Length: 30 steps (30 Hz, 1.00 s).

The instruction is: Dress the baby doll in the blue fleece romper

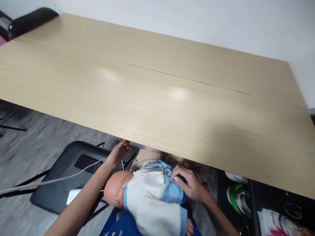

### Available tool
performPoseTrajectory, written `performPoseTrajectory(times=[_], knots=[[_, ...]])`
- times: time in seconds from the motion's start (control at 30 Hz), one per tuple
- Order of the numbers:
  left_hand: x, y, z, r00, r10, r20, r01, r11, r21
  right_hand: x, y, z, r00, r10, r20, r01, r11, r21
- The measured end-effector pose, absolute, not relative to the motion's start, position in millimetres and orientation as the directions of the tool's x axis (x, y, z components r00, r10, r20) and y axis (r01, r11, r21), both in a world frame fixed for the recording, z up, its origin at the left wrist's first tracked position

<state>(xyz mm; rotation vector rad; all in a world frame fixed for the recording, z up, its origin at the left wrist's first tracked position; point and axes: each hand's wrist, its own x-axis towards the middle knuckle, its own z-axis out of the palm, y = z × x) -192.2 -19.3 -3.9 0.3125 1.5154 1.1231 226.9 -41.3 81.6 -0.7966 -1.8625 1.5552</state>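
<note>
A baby doll (115, 191) in a white and light-blue garment (152, 200) lies across my lap, below the near edge of a light wooden table (157, 91). Its bald head points left. My right hand (190, 185) is closed on the blue fabric at the doll's middle. My left hand (119, 152) reaches forward above the doll's head to the table's underside edge, with fingers curled and partly hidden.
A black chair seat (61, 177) stands at the left on the grey floor, with a white cable (49, 180) running over it. Bags and coloured items (236, 193) lie under the table at the right. A dark chair back (29, 21) shows at the far left corner.
</note>
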Motion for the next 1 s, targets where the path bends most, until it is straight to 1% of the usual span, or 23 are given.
performPoseTrajectory(times=[0.1, 0.17, 0.23, 0.3, 0.33, 0.4, 0.47, 0.53, 0.63, 0.83, 0.9, 1.0], knots=[[-190, -30, 10, -0.257, 0.733, -0.630, -0.333, 0.545, 0.770, 225, -42, 82, -0.645, 0.763, 0.041, 0.093, 0.132, -0.987], [-191, -37, 20, -0.236, 0.756, -0.610, -0.251, 0.559, 0.790, 222, -42, 83, -0.615, 0.788, -0.003, 0.153, 0.116, -0.981], [-193, -43, 31, -0.222, 0.791, -0.571, -0.146, 0.552, 0.821, 219, -41, 84, -0.566, 0.820, -0.089, 0.264, 0.078, -0.961], [-195, -47, 41, -0.192, 0.824, -0.534, -0.049, 0.535, 0.843, 215, -37, 89, -0.535, 0.818, -0.211, 0.380, 0.011, -0.925], [-195, -48, 47, -0.167, 0.841, -0.515, -0.001, 0.522, 0.853, 213, -33, 92, -0.540, 0.795, -0.276, 0.424, -0.027, -0.905], [-194, -49, 58, -0.090, 0.874, -0.477, 0.095, 0.485, 0.869, 205, -23, 101, -0.589, 0.708, -0.390, 0.481, -0.080, -0.873], [-190, -49, 69, -0.012, 0.902, -0.431, 0.184, 0.426, 0.886, 193, -12, 110, -0.664, 0.602, -0.444, 0.511, -0.068, -0.857], [-184, -49, 78, 0.042, 0.917, -0.396, 0.229, 0.377, 0.897, 176, -1, 115, -0.712, 0.529, -0.461, 0.539, -0.008, -0.842], [-175, -47, 84, 0.062, 0.928, -0.368, 0.251, 0.342, 0.906, 144, 12, 111, -0.723, 0.496, -0.481, 0.586, 0.071, -0.807], [-163, -47, 88, -0.012, 0.943, -0.333, 0.310, 0.320, 0.895, 91, 33, 85, -0.714, 0.449, -0.537, 0.669, 0.214, -0.711], [-160, -49, 92, 0.014, 0.948, -0.319, 0.373, 0.291, 0.881, 85, 39, 78, -0.741, 0.413, -0.530, 0.653, 0.254, -0.714], [-153, -57, 96, 0.078, 0.940, -0.331, 0.493, 0.252, 0.833, 88, 47, 71, -0.792, 0.379, -0.480, 0.591, 0.272, -0.760]])
